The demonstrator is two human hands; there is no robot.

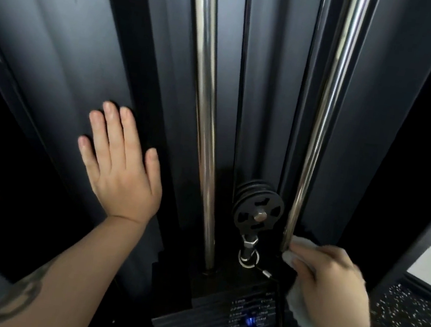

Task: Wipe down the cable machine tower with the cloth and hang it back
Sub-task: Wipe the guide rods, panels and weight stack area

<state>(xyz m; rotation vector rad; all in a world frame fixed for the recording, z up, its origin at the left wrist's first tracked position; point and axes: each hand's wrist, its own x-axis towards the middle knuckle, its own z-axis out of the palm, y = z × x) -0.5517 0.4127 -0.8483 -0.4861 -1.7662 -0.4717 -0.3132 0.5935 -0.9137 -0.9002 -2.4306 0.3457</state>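
Left hand (122, 175) lies flat, fingers straight, on the tower (66, 56) panel at 9 o'clock. Right hand (330, 285) grips the cloth (294, 297) at the right rod's (325, 109) base, 4 o'clock. Wrap the cloth round the rod; stroke its full length, avoiding the pulley (257, 210).

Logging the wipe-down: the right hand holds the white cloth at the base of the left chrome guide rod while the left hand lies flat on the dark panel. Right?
Not quite. In the head view the right hand holds the white cloth at the base of the right chrome guide rod, not the left. The left hand does lie flat on the dark panel.
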